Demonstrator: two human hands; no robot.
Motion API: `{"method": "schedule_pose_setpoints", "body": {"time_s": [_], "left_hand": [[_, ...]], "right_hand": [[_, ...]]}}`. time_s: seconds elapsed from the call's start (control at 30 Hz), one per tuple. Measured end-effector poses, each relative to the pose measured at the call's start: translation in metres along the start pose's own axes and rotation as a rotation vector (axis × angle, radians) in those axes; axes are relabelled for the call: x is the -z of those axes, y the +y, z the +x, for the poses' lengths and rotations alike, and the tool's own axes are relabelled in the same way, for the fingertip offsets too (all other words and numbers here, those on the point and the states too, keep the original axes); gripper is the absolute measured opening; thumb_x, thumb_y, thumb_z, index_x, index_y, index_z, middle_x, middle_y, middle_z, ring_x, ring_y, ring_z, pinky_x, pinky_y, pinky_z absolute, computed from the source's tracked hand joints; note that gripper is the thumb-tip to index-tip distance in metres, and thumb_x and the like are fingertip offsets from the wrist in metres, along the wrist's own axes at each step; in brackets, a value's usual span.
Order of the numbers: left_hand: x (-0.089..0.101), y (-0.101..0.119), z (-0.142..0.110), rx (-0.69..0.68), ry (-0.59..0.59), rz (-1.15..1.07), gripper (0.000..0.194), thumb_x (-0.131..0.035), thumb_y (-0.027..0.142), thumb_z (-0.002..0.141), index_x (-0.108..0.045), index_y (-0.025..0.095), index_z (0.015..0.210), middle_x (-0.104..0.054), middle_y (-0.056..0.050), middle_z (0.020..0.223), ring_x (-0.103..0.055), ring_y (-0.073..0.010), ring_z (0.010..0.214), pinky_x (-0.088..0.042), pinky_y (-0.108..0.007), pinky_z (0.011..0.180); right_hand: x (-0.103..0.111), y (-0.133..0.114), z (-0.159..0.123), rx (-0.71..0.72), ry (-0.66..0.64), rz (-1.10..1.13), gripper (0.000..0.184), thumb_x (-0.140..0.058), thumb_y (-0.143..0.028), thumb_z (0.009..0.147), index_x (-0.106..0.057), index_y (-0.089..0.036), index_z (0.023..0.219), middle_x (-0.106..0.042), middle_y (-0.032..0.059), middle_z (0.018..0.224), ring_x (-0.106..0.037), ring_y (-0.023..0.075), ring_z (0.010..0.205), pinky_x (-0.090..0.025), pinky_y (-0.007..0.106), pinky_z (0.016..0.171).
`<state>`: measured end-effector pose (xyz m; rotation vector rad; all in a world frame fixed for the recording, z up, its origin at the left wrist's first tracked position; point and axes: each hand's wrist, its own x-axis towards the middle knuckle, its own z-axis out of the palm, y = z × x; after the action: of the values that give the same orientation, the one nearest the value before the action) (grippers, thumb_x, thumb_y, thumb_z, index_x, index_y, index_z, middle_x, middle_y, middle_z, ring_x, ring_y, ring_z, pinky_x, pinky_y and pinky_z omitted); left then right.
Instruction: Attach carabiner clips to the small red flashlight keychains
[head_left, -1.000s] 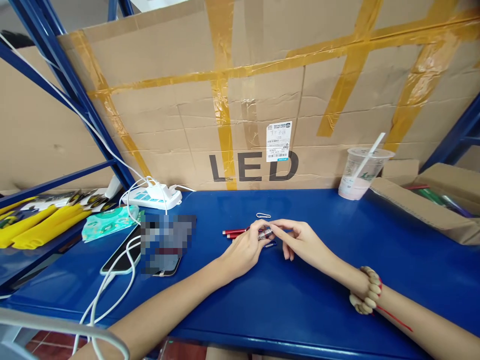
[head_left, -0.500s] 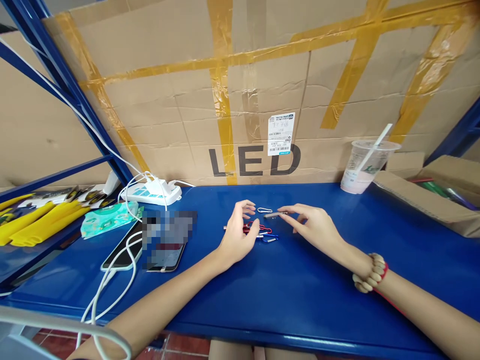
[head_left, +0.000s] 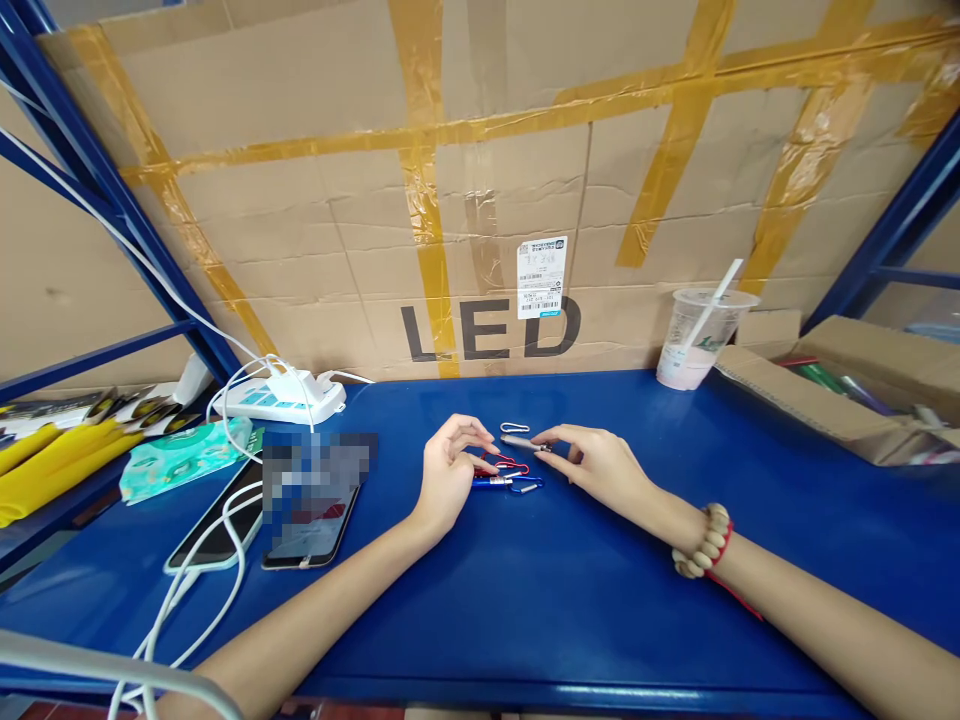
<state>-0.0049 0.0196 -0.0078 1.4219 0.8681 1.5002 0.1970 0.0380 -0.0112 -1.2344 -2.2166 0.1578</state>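
My right hand (head_left: pixel 600 470) pinches one end of a slim silver-grey tube (head_left: pixel 516 440) between thumb and fingers, just above the blue table. My left hand (head_left: pixel 450 475) is curved with thumb and fingers apart, close to the tube's other end and over a red carabiner (head_left: pixel 513 466). In front of it lies a blue tube (head_left: pixel 491 482) with a blue carabiner (head_left: pixel 529 485) at its right end. A silver carabiner (head_left: pixel 515 427) lies just behind the grey tube; whether the two are joined I cannot tell. The left fingers partly hide the red piece.
Two phones (head_left: pixel 319 530) (head_left: pixel 217 530) with white cables lie at left, near a power strip (head_left: pixel 322 402) and a green packet (head_left: pixel 184 458). A plastic cup (head_left: pixel 686 350) with a straw and an open cardboard box (head_left: pixel 810 405) stand right. A large carton (head_left: pixel 300 250) backs the table.
The view has shifted, so the scene sits further left. My left thumb and fingers have drawn closer together, uncovering the blue tube. My right hand still grips the grey tube.
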Motion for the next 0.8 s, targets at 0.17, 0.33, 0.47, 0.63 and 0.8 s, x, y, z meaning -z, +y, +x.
{"method": "schedule_pose_setpoints", "body": {"time_s": [0.17,0.33,0.47,0.63,0.8], "left_hand": [[-0.001,-0.002,-0.001,0.021,-0.015,0.066,0.038,-0.030,0.008,0.048,-0.057,0.011,0.075,-0.054,-0.003,0.081,-0.059,-0.0126,0.072,-0.056,-0.025,0.055],[0.002,-0.004,0.001,-0.029,-0.029,0.085,0.041,-0.031,0.008,0.047,-0.065,0.012,0.071,-0.054,-0.005,0.087,-0.057,-0.0112,0.068,-0.056,-0.024,0.055],[0.003,-0.007,0.002,-0.025,-0.028,0.080,0.030,-0.034,0.007,0.048,-0.063,0.012,0.054,-0.055,-0.005,0.082,-0.057,-0.0116,0.067,-0.055,-0.023,0.054],[0.000,-0.004,0.003,0.036,0.022,-0.054,0.014,-0.040,0.005,0.048,-0.045,0.011,0.036,-0.055,-0.003,0.072,-0.056,-0.0111,0.061,-0.053,-0.023,0.050],[-0.001,0.005,0.004,0.208,-0.080,-0.228,0.018,-0.047,0.004,0.054,-0.040,0.011,0.038,-0.063,-0.007,0.083,-0.062,-0.0161,0.075,-0.050,-0.018,0.051]], "right_hand": [[-0.001,0.000,0.000,0.016,-0.005,-0.007,0.016,-0.051,-0.034,0.084,-0.064,-0.029,0.093,-0.067,-0.0054,0.087,-0.057,0.0087,0.054,-0.038,0.020,0.048],[-0.001,-0.001,-0.001,0.025,0.017,-0.060,0.021,-0.050,-0.033,0.085,-0.064,-0.029,0.100,-0.067,-0.0038,0.089,-0.058,0.0095,0.057,-0.037,0.020,0.047],[0.000,-0.002,-0.001,0.029,0.032,-0.110,0.024,-0.047,-0.032,0.087,-0.062,-0.028,0.105,-0.067,-0.0036,0.090,-0.059,0.0103,0.064,-0.038,0.020,0.050],[0.001,-0.001,-0.002,0.024,-0.007,-0.137,0.023,-0.047,-0.033,0.087,-0.064,-0.029,0.102,-0.066,-0.0047,0.095,-0.060,0.0104,0.067,-0.038,0.020,0.049],[0.001,0.000,-0.003,0.037,-0.014,-0.154,0.023,-0.046,-0.032,0.088,-0.064,-0.029,0.102,-0.066,-0.0039,0.095,-0.061,0.0115,0.069,-0.039,0.020,0.051]]}}
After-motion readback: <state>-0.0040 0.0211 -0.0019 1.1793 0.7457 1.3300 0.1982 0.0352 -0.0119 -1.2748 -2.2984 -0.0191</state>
